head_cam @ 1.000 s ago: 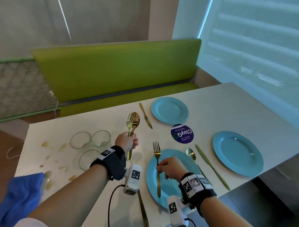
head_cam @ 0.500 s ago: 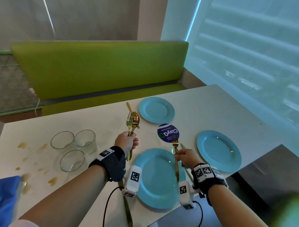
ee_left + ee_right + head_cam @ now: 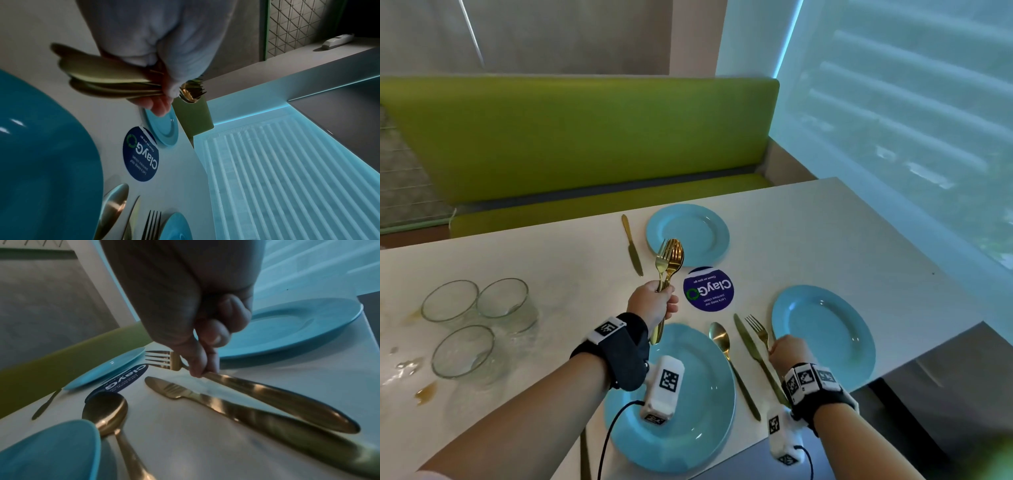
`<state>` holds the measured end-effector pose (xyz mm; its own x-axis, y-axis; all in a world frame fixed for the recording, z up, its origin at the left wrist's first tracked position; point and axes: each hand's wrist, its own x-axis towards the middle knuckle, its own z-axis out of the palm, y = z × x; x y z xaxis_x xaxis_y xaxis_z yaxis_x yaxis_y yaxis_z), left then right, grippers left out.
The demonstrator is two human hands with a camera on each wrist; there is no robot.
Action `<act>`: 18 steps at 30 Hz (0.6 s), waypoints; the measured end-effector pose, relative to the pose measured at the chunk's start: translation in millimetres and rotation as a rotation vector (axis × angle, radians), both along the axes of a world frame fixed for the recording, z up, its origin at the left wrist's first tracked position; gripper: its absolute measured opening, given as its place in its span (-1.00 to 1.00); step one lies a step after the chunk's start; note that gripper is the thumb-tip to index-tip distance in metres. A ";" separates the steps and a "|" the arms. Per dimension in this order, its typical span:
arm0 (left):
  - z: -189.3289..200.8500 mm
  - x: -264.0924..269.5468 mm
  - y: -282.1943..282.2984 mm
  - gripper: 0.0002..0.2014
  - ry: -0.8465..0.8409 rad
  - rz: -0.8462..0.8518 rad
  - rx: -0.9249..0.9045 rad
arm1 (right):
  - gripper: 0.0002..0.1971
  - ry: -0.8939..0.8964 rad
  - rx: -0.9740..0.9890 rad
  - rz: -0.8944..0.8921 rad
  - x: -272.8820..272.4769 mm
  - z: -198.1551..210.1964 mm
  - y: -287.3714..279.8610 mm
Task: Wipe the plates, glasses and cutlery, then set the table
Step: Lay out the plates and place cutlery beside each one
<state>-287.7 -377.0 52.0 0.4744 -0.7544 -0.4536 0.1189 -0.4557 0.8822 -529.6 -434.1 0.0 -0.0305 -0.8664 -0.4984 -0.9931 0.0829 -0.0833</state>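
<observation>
While a fork [image 3: 267,395] is pinched by the right hand [image 3: 787,353] beside the knife [image 3: 236,408], it should be laid parallel; spare cutlery [image 3: 669,263] is gripped upright in the left hand [image 3: 652,305].

green bench [image 3: 585,137], round sticker [image 3: 708,289] (dark blue)

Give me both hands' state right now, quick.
Left hand: closed, gripping a bundle of gold cutlery upright.
Right hand: closed, pinching the fork beside the knife.
</observation>
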 end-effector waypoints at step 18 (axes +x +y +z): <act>-11.5 -0.2 -2.3 -0.84 -0.001 -0.007 0.063 | -0.66 0.124 -0.111 0.090 13.1 6.7 6.5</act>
<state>-288.0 -379.3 40.4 0.4700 -0.7274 -0.5000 0.1150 -0.5111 0.8518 -516.5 -427.6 6.7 -0.0057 -0.9179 -0.3967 -0.9993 -0.0094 0.0360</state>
